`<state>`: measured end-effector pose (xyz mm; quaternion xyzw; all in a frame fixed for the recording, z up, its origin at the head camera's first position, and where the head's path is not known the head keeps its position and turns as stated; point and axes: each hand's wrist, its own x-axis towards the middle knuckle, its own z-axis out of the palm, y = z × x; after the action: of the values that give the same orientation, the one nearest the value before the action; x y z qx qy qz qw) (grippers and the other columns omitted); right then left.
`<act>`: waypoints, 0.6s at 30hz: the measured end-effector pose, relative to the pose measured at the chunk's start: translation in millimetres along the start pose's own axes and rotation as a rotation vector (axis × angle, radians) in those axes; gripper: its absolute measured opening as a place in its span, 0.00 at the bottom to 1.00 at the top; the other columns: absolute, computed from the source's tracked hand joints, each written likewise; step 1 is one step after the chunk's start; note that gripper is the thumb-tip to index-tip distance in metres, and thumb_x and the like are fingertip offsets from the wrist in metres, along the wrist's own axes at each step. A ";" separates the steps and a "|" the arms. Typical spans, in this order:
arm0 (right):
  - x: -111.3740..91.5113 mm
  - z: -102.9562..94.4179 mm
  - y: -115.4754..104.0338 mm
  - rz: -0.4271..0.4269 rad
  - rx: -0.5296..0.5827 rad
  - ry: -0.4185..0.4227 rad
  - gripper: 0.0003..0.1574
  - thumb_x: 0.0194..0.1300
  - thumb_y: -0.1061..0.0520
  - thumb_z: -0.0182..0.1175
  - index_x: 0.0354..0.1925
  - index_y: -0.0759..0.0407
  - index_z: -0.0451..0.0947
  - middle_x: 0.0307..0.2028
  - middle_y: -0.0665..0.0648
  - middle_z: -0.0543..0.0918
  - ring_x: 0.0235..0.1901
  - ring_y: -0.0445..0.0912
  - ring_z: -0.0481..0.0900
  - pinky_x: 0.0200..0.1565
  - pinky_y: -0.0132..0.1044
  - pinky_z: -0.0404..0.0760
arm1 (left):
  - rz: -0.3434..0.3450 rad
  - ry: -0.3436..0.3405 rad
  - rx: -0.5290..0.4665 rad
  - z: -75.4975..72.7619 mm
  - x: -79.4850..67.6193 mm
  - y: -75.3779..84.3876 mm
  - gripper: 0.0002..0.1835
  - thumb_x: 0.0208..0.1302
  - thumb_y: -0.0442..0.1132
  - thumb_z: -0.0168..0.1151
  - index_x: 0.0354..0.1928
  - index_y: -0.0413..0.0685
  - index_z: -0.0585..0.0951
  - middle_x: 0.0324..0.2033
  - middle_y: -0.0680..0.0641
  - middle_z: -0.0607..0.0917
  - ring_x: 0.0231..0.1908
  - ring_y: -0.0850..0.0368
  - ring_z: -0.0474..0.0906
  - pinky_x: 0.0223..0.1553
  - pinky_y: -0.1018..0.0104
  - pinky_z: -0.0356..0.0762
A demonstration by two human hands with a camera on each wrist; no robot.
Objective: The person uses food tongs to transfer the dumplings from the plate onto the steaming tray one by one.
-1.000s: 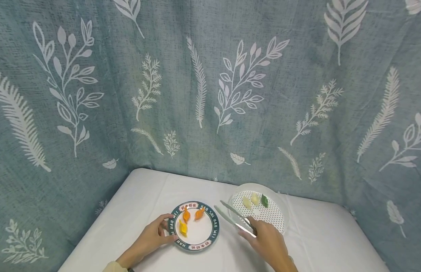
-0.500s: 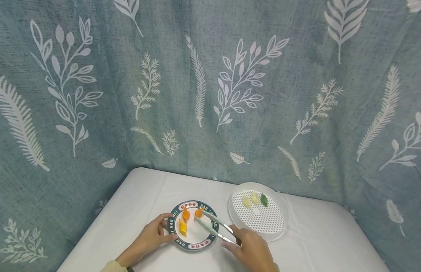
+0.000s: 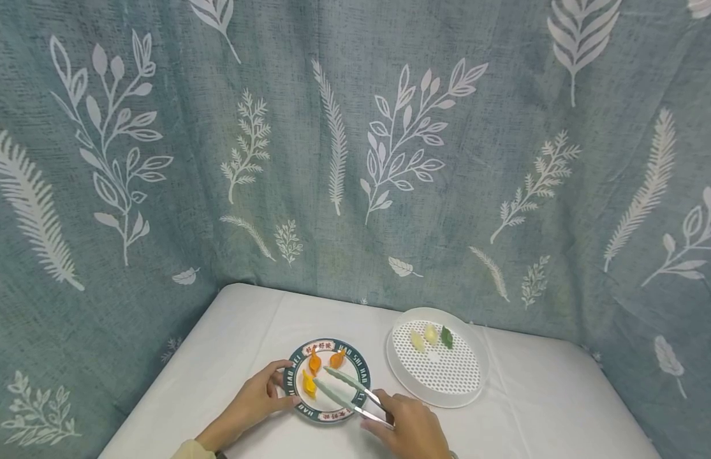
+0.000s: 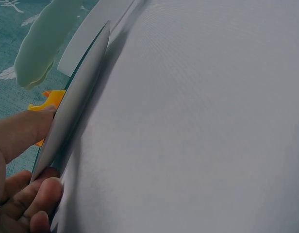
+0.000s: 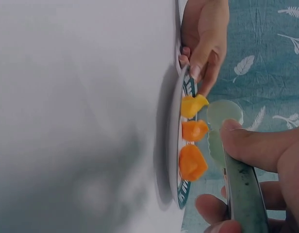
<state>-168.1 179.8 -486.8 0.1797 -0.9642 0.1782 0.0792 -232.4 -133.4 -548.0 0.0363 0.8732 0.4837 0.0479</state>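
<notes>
A plate (image 3: pixel 363 377) with a dark green lettered rim lies near the table's front. My left hand (image 3: pixel 257 395) pinches its left edge, thumb on the rim and fingers beneath, as the left wrist view shows. On it sit a yellow dumpling-shaped piece (image 3: pixel 308 384) and two orange ones, one at the back (image 3: pixel 314 362) and one to the right (image 3: pixel 337 359). My right hand (image 3: pixel 412 426) grips metal tongs (image 5: pixel 246 194) with pale green tips. The spread tips hang over the plate near the yellow piece, apparently with nothing between them.
Right of the plate stands a round white tray (image 3: pixel 483 360) with a perforated floor. Two pale pieces (image 3: pixel 417 341) and a green piece (image 3: pixel 446 338) lie at its back. A leaf-patterned curtain (image 3: pixel 355 159) hangs behind the white-covered table (image 3: pixel 309 312).
My right hand has brought the tongs leftward from beside the tray to over the plate, first at the right orange piece, then toward the yellow one. My left hand stays on the rim.
</notes>
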 end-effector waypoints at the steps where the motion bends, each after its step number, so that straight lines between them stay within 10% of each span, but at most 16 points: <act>1: 0.0 1.0 -0.9 -0.004 0.006 -0.006 0.29 0.59 0.31 0.70 0.49 0.48 0.83 0.19 0.39 0.65 0.19 0.35 0.61 0.21 0.33 0.61 | 0.003 -0.001 -0.001 0.1 0.3 -0.2 0.44 0.48 0.50 0.84 0.68 0.53 0.75 0.38 0.53 0.80 0.30 0.55 0.71 0.27 0.65 0.69; 18: 3.7 15.0 -8.9 -0.017 -0.019 -0.065 0.36 0.60 0.29 0.68 0.54 0.52 0.84 0.20 0.41 0.66 0.19 0.36 0.62 0.21 0.35 0.63 | 0.047 -0.001 -0.011 0.5 0.6 -3.8 0.44 0.48 0.51 0.84 0.68 0.53 0.75 0.38 0.52 0.79 0.30 0.56 0.72 0.28 0.65 0.70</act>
<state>-169.4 165.3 -497.0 0.1926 -0.9664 0.1623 0.0509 -233.0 -134.9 -551.5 0.0566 0.8695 0.4893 0.0372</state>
